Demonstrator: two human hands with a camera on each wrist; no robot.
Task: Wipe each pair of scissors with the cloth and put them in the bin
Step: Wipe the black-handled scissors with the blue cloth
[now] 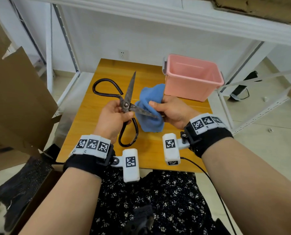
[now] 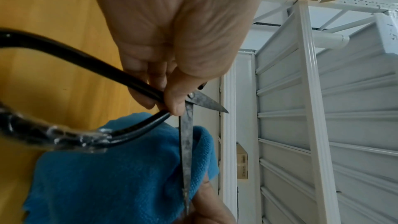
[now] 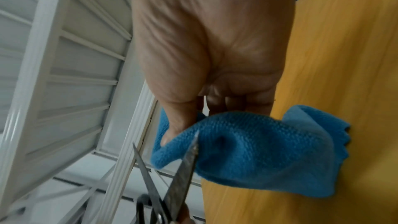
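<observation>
Above the wooden tabletop (image 1: 107,68), left of the empty pink plastic bin (image 1: 192,78), the left hand (image 1: 113,116) pinched large dark iron scissors (image 1: 129,94) at the pivot, blades spread, while the right hand (image 1: 172,110) pinched a blue cloth (image 1: 149,106) around one blade, apparently wiping it.

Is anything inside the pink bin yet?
The pink plastic bin shows only bare inner walls; its floor near the front wall is hidden. The black-handled scissors are in the left hand, one blade against the blue cloth.
</observation>
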